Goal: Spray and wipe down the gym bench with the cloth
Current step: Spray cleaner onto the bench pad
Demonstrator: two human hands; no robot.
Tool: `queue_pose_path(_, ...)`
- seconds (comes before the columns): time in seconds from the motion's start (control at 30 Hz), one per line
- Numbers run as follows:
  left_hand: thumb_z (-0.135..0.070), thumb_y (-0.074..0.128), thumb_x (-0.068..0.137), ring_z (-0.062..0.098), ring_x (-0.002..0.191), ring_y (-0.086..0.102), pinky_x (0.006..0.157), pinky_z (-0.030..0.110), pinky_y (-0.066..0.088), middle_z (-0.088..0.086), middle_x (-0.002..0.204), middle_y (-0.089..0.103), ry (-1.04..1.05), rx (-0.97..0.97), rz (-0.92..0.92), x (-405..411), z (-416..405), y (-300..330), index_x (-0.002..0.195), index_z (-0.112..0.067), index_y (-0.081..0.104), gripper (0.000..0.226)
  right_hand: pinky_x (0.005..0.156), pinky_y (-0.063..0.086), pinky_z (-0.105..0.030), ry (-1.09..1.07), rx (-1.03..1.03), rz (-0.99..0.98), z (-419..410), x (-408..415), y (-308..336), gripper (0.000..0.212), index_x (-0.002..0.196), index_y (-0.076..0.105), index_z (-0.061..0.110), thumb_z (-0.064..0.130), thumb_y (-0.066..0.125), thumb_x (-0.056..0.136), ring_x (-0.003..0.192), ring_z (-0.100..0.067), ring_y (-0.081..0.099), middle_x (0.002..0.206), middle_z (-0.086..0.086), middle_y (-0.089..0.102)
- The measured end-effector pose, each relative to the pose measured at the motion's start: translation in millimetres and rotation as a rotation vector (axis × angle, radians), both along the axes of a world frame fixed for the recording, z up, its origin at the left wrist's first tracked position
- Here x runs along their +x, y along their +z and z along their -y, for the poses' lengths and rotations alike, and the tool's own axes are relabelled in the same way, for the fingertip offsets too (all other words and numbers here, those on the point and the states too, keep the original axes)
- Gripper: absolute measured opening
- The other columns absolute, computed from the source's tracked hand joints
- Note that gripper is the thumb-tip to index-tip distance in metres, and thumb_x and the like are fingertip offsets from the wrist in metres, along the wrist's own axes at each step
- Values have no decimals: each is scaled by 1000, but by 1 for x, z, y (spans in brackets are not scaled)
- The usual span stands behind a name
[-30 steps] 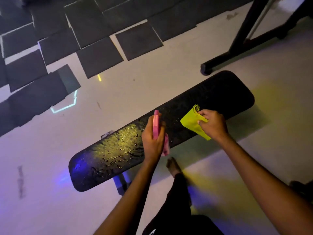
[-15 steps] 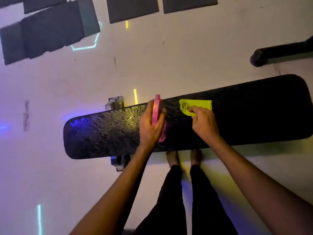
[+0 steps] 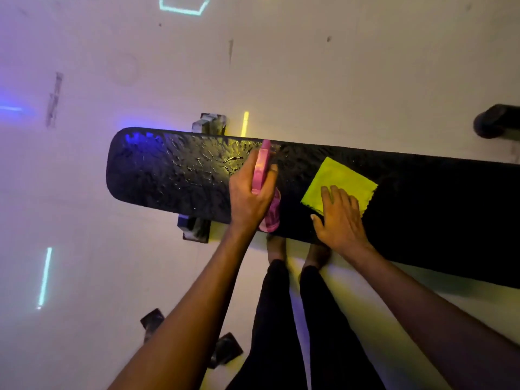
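A long black padded gym bench [image 3: 422, 209] runs across the view, and its left half glistens with spray droplets. My left hand [image 3: 249, 197] is closed around a pink spray bottle [image 3: 263, 170] held over the middle of the pad, nozzle pointing away from me. A yellow-green cloth [image 3: 337, 180] lies spread flat on the pad just right of the bottle. My right hand [image 3: 342, 218] rests flat on the cloth's near edge with its fingers spread.
My bare feet [image 3: 277, 246] and dark-trousered legs stand at the bench's near side. The bench's metal foot [image 3: 197, 229] sticks out below the pad on the left. A black rack foot [image 3: 496, 121] lies at the far right. Small dark objects [image 3: 225, 349] sit on the pale floor near me.
The cloth, bunched in my right hand before, now lies unfolded flat on the pad under my open palm. My view has tilted down and closer over the bench. The left hand kept the bottle.
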State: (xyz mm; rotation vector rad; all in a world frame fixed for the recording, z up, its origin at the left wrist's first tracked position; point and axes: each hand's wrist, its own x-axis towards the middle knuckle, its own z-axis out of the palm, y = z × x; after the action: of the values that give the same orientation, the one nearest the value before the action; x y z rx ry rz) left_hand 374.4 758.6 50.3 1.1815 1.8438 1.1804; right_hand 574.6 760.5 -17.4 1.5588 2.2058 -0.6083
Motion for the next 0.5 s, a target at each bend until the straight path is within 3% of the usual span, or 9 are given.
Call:
queue_pose_path(0.1, -18, 62, 99, 37, 76, 73, 74, 45, 64, 20, 92, 74, 57, -10, 36, -25, 16, 1, 129, -25, 62, 31, 117, 34, -49, 77, 9, -18, -13, -33, 4, 79, 158, 29, 6, 47, 55, 97, 146, -37, 38, 160, -21, 37)
queue_pose_path(0.2, -17, 61, 98, 33, 80, 74, 75, 53, 62, 15, 94, 75, 141, -64, 48, -60, 39, -8, 125, -5, 66, 30, 123, 29, -51, 193, 19, -33, -20, -78, 4, 84, 161, 24, 5, 50, 54, 97, 152, -38, 31, 166, -23, 29)
queue_pose_path(0.4, -29, 60, 98, 36, 71, 71, 68, 57, 59, 15, 85, 72, 289, -129, 11, -138, 89, -49, 115, -33, 68, 19, 125, 26, -56, 424, 85, -65, -23, -180, -17, 91, 161, 22, 4, 56, 54, 94, 154, -41, 27, 167, -26, 23)
queue_pose_path(0.5, -30, 60, 99, 29, 76, 74, 73, 50, 62, 10, 89, 75, 385, -219, -43, -178, 114, -80, 130, -24, 66, 32, 125, 24, -58, 498, 126, -99, -19, -228, -32, 93, 161, 23, 3, 60, 53, 93, 154, -43, 26, 168, -27, 22)
